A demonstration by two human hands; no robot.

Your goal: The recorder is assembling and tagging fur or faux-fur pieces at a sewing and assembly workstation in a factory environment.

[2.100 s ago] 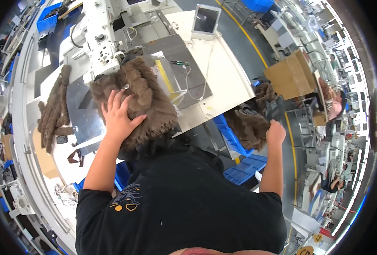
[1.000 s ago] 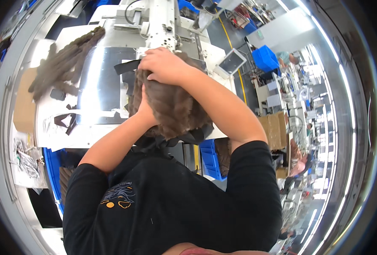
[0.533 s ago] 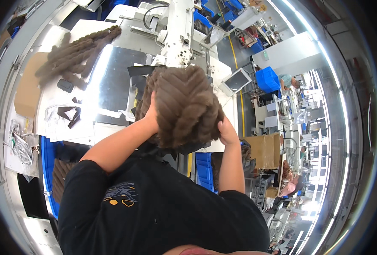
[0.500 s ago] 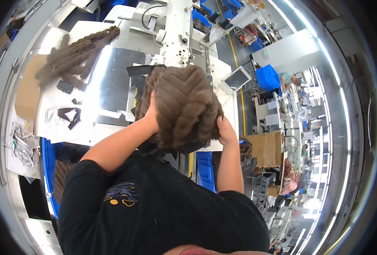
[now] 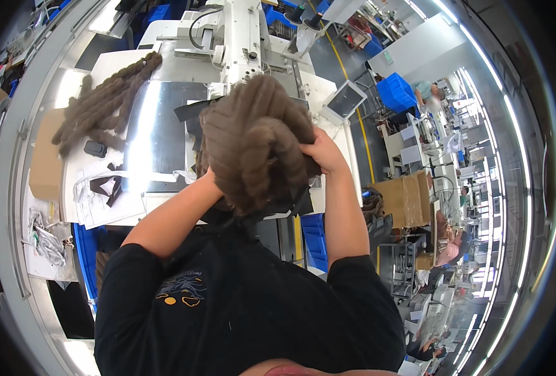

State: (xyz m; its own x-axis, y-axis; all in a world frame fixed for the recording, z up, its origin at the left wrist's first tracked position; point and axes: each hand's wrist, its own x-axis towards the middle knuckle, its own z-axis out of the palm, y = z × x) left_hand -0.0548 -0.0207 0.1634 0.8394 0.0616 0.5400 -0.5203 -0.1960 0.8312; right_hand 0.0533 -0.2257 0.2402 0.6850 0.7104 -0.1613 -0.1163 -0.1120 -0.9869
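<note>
A bulky brown piece of ribbed faux fur [image 5: 253,144] is held up in front of my chest, folded over itself, with a dark hollow in its lower middle. My left hand [image 5: 214,180] grips its lower left side, most of the fingers hidden behind the pile. At its right edge my right hand [image 5: 320,152] is closed on the fur, thumb on top. Black fabric [image 5: 300,203] shows beneath the fur. Behind it stands a white sewing machine [image 5: 240,47] with a grey metal plate [image 5: 159,135] on its table.
More brown fur strips [image 5: 105,100] lie at the table's far left, near a small black device [image 5: 95,148] and black fabric scraps [image 5: 107,187]. A tablet-like screen [image 5: 345,100] stands to the right. Blue bins [image 5: 314,241] sit below the table. A cardboard box [image 5: 403,199] is farther right.
The fur has been turned and bunched, its lower part now curled around a hollow. My right hand has moved up along its right edge; my left hand has shifted lower and left.
</note>
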